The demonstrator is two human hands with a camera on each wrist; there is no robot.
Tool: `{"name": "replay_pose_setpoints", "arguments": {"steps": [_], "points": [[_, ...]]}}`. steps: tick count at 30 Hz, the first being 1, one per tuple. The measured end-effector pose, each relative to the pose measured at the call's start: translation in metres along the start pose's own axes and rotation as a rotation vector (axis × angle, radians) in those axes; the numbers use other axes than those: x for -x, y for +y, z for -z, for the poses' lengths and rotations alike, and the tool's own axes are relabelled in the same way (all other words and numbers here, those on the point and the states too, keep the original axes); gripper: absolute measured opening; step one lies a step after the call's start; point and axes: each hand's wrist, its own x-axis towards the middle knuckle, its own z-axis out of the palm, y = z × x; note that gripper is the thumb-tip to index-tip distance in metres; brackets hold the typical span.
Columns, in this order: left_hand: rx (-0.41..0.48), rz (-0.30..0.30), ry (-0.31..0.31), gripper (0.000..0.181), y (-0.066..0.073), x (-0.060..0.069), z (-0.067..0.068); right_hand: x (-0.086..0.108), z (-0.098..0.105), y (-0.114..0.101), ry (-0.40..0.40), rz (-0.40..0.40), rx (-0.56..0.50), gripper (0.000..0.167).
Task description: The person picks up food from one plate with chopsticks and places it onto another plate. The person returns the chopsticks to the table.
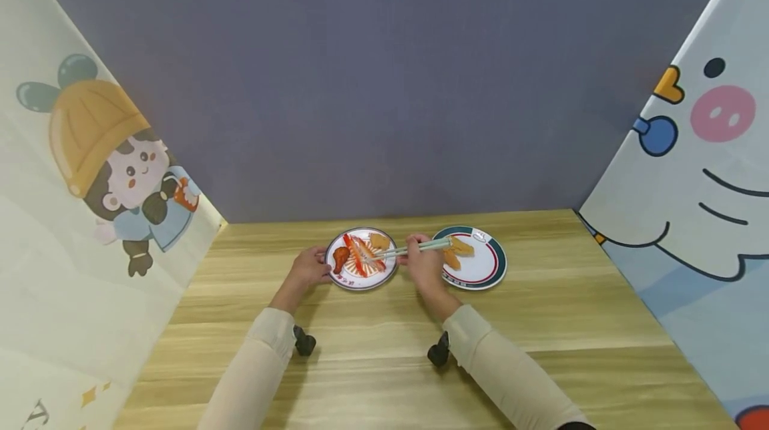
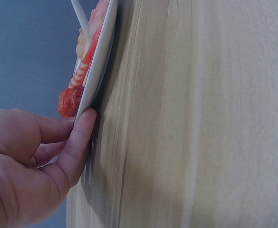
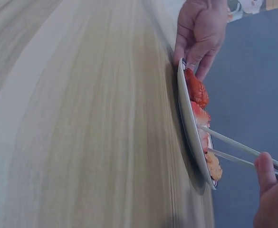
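1. Rising beyond the fingers of both hands is a plain grey panel (image 1: pixel 384 83).
2. Beneath the fingers spreads a wood-grained table (image 1: pixel 372 376).
3. Well out to the left of the fingers stands a side panel with a cartoon child (image 1: pixel 129 169); well out to their right, another shows a white cartoon figure (image 1: pixel 721 183).
4. Pale sleeves (image 1: pixel 249 370) reach in on the near side of the fingers.
5. A green-rimmed plate (image 1: pixel 485 260) lies just right of the right fingers, partly hidden behind that hand.
6. A sunburst plate (image 1: pixel 360 288) sits between the two hands, its left edge within the left fingers.
7. The left hand (image 1: pixel 309 268) is clamped on that edge, thumb above the rim and a finger below it.
8. The right hand (image 1: pixel 424 266) has its fingers clamped on pale chopsticks (image 1: pixel 435 243), whose tips point left from the fingers, slightly apart, at the middle of the sunburst plate; I cannot tell whether they grip any food.
9. At those tips lie red-and-white sticks (image 1: pixel 358 253).
10. Golden pieces (image 1: pixel 461 247) rest on the green-rimmed plate, right of the right fingers.
11. A brown drumstick (image 1: pixel 340 258) lies nearest the left fingers; a golden nugget (image 1: pixel 379 241) lies farther right, nearer the right fingers.
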Motion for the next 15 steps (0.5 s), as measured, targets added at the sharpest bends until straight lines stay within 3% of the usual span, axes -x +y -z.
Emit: {"name": "replay_pose_setpoints", "arguments": {"steps": [6, 15], "points": [[-0.016, -0.003, 0.004, 0.056, -0.003, -0.001, 0.0, -0.005, 0.006, 0.007, 0.056, -0.127, -0.055, 0.028], [-0.005, -0.013, 0.011, 0.055, 0.001, 0.001, 0.001, -0.007, 0.012, 0.001, 0.054, -0.169, -0.142, 0.028]]}}
